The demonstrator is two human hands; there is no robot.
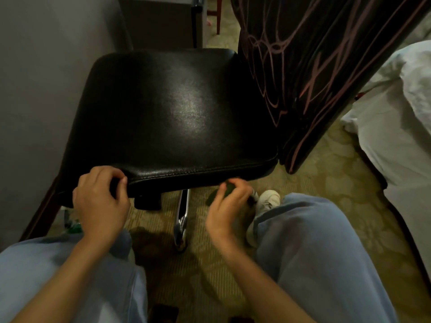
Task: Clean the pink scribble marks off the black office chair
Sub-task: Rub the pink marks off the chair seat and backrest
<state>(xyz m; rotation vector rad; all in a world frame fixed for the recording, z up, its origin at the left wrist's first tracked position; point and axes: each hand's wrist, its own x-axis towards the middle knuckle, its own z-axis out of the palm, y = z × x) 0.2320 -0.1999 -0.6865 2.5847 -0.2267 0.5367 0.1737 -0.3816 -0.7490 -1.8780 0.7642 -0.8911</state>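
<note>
Black office chair (pixel 275 145) stands right in front of you, turned sideways: seat (pixel 177 108) toward you, backrest (pixel 326 94) rising on your right.

Seat: glossy black with a light patch mid-surface. No pink shows on the top that faces you.

Pink scribble marks (pixel 272 50): loops and long strokes all over the backrest, running down to its lower edge near the seat's right corner.

Your left hand (pixel 100 201): at the seat's near-left corner, fingers curled over the stitched front edge and gripping it.

Your right hand (pixel 227 206): lower, just under the seat's front edge toward the right, well apart from the left. Its fingers are curled round a dark green object (pixel 229 187). It is blurred, so you cannot tell what it is. The hand does not touch the backrest.

Below the seat: a chrome base leg (pixel 182 215) points toward you between your hands.

Your legs: light blue jeans (pixel 314 252) to either side of the base, with a white shoe (pixel 268 201) just beside your right hand.

Surroundings: patterned olive carpet (pixel 326 178) underfoot; grey wall (pixel 35 66) close on the left; white bedding (pixel 396 127) on the right, behind the backrest; dark cabinet (pixel 158 22) beyond the seat.
</note>
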